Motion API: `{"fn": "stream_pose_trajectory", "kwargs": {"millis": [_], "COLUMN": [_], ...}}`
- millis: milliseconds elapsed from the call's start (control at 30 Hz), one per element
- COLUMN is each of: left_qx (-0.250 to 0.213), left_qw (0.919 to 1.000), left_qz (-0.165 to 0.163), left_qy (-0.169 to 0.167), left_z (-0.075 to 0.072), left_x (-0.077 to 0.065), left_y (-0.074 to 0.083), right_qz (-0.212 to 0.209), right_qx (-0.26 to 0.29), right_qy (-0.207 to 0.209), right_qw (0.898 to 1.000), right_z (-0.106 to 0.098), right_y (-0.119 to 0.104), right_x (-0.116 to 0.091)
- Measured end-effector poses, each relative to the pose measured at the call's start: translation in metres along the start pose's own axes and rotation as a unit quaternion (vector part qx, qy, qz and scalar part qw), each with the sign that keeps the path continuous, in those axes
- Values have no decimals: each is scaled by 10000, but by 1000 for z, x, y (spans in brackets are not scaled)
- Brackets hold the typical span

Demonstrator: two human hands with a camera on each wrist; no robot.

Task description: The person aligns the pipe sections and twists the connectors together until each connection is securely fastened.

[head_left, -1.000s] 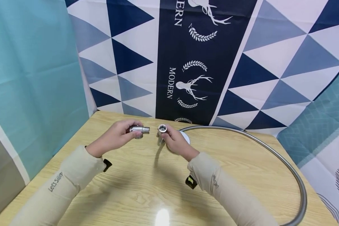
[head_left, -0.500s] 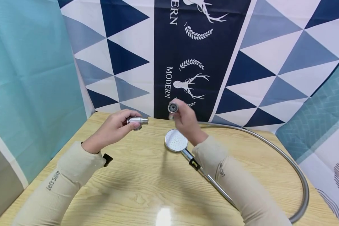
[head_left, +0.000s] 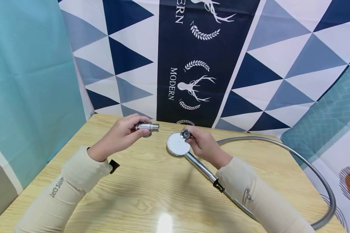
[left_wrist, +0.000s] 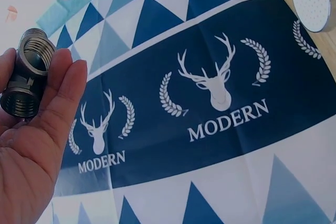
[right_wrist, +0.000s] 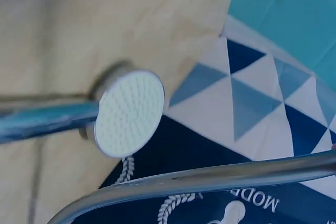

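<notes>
My left hand [head_left: 123, 134] holds a chrome T-shaped pipe fitting [head_left: 147, 127] above the table, its threaded end facing right. In the left wrist view the threaded openings of this fitting [left_wrist: 32, 56] show between thumb and fingers. To its right, my right hand [head_left: 205, 145] grips the end connector [head_left: 185, 133] of a metal shower hose [head_left: 268, 139], its round opening towards me. The fitting and the connector are apart. Behind and below the right hand lies a round chrome shower head [head_left: 178, 144], spray face up. The right wrist view shows the hose [right_wrist: 210, 182] but hardly any hand.
The shower head's handle [head_left: 199, 166] slants to the lower right, partly under my right sleeve [head_left: 250, 187]. The hose loops round the right side of the wooden table [head_left: 140, 194]. Patterned cloth [head_left: 131, 55] hangs at the back, teal cloth [head_left: 32, 81] on the left.
My right hand has risen, then come down and right with the hose connector, now turned more towards me. The shower head is uncovered. My left hand has shifted slightly, still holding the pipe fitting.
</notes>
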State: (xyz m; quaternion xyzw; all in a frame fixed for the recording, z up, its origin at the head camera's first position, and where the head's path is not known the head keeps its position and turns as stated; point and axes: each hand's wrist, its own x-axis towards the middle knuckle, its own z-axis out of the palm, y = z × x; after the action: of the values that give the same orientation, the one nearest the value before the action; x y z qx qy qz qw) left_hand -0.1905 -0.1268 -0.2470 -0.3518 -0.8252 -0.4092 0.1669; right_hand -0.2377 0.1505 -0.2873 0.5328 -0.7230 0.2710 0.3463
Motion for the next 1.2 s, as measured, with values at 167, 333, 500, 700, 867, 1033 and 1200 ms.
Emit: {"fn": "stream_pose_trajectory", "kwargs": {"millis": [167,333,500,700,867,1033,1200], "left_qx": [111,166,168,189,128,-39,-254], "left_qw": [9999,9997,9980,9967,9965,9970,9965], "left_qz": [48,179,588,792,814,750,738], "left_qy": [-55,34,174,15,-115,-209,-309], "left_z": [2,-1,-8,-21,-31,-37,-38], "left_x": [-2,-7,-16,-20,-21,-20,-21], "left_y": [3,3,-1,-4,-8,-13,-17], "right_qz": [537,431,607,2402,3709,4085,4316], "right_qx": [920,1380,1453,1856,2724,3651,3863], "right_qy": [-239,-587,-868,-598,-541,-723,-835], "right_qw": [9940,9877,9837,9509,8862,8334,8109], "right_z": [5,16,25,29,28,33,39], "right_y": [-18,-39,-52,-62,-68,-70,-72], "right_x": [1,17,33,39,45,47,49]}}
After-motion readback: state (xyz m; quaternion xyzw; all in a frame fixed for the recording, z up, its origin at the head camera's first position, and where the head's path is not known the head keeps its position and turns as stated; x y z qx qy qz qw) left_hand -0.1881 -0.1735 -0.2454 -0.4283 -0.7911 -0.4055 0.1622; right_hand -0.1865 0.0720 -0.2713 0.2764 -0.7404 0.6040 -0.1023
